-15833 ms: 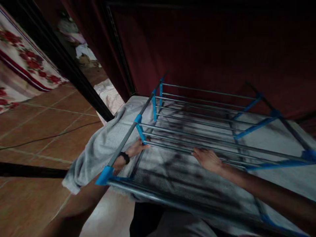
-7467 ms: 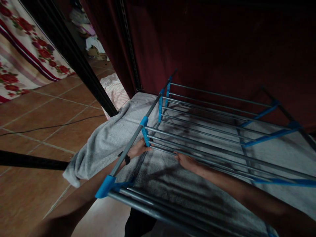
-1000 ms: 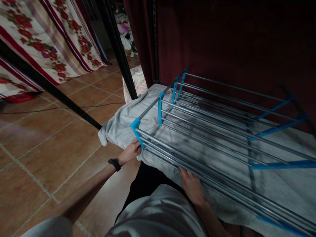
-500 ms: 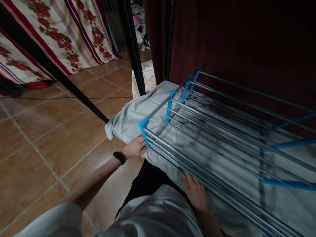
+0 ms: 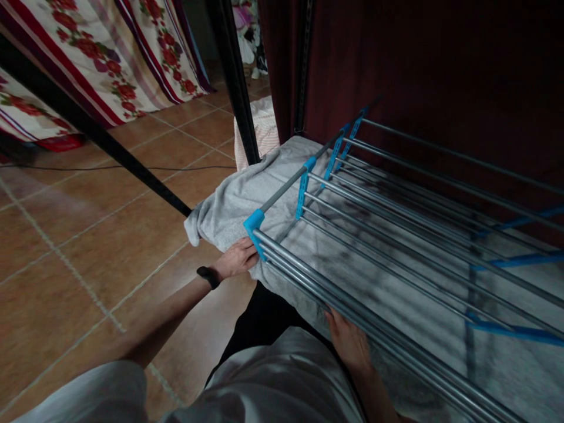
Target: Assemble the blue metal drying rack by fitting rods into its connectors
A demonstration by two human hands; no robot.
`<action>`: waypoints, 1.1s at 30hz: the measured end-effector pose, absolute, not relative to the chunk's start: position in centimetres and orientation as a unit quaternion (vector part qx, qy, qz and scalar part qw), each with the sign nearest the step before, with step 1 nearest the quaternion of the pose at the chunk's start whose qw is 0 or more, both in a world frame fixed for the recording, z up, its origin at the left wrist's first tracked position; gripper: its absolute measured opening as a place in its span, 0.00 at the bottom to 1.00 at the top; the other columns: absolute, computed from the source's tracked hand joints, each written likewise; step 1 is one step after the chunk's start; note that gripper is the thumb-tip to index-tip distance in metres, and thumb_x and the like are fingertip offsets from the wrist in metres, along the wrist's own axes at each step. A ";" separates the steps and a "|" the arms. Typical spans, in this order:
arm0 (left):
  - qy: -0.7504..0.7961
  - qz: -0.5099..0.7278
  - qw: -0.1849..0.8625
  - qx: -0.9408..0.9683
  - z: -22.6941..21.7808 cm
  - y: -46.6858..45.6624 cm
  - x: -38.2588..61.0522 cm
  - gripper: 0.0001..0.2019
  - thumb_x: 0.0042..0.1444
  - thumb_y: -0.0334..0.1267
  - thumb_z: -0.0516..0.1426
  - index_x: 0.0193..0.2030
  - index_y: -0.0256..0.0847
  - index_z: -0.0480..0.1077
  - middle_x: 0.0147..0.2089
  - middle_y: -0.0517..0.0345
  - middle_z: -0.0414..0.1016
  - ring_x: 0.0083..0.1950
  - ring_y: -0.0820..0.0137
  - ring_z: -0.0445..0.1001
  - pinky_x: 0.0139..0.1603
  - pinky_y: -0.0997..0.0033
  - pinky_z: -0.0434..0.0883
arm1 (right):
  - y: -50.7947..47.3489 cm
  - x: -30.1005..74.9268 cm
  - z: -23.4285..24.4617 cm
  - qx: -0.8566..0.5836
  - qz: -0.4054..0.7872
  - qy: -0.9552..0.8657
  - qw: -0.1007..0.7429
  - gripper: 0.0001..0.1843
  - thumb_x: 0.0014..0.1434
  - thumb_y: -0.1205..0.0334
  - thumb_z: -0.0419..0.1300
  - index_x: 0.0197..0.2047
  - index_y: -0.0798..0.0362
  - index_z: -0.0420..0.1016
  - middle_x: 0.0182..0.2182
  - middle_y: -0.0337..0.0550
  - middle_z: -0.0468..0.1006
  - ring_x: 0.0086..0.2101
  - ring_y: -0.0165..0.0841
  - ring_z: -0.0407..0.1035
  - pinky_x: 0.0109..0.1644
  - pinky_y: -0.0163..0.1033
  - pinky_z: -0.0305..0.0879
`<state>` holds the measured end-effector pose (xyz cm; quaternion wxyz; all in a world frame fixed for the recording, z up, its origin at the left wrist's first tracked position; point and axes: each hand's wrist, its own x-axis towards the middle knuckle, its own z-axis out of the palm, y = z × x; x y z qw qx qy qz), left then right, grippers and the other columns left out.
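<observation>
A plain pale-grey shirt (image 5: 282, 376) has a loose, short left sleeve (image 5: 106, 382); just beyond the shirt's front shows black legwear (image 5: 268, 311), and past its sleeve, a black wristband (image 5: 208, 278)

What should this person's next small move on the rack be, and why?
Probably curling the left hand more firmly around the blue corner piece: its fingers lie against that piece, looking stretched rather than wrapped, while the right hand is at the nearest metal bars, fingertips partly hidden by them.
</observation>
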<state>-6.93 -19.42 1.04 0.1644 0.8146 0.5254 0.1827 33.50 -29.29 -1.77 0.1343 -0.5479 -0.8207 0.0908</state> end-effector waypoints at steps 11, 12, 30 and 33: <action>0.561 0.262 0.271 0.737 0.3 -20.3 -4.3 0.07 0.59 0.41 0.60 0.40 0.40 0.74 0.44 0.51 0.75 0.51 0.60 0.72 0.57 0.57 0.72 | -28.9 33.4 -0.8 -0.532 -0.017 -0.842 0.092 0.16 0.73 0.56 0.51 0.46 0.48 0.81 0.40 0.46 0.84 0.37 0.37 0.77 0.45 0.38 0.67; 0.563 0.267 0.269 0.734 0.2 -20.3 -4.2 0.07 0.59 0.41 0.60 0.40 0.40 0.74 0.43 0.50 0.75 0.51 0.60 0.72 0.57 0.57 0.72 | -28.9 33.4 -0.7 -0.529 -0.028 -0.844 0.089 0.16 0.73 0.56 0.52 0.46 0.48 0.81 0.40 0.46 0.84 0.37 0.37 0.77 0.46 0.39 0.67; 0.591 0.316 0.231 0.705 -0.9 -21.1 -2.3 0.04 0.61 0.36 0.56 0.35 0.41 0.67 0.42 0.50 0.72 0.48 0.60 0.70 0.57 0.55 0.72 | -29.4 32.9 -0.4 -0.531 -0.087 -0.840 0.062 0.12 0.72 0.60 0.55 0.46 0.48 0.80 0.39 0.44 0.85 0.36 0.34 0.78 0.45 0.37 0.63; 0.595 0.327 0.239 0.694 -1.0 -21.1 -2.4 0.05 0.60 0.37 0.57 0.35 0.41 0.67 0.42 0.51 0.72 0.47 0.62 0.70 0.55 0.57 0.72 | -29.4 33.0 -0.6 -0.534 -0.086 -0.839 0.060 0.12 0.71 0.61 0.55 0.49 0.48 0.80 0.37 0.43 0.85 0.34 0.32 0.77 0.42 0.37 0.63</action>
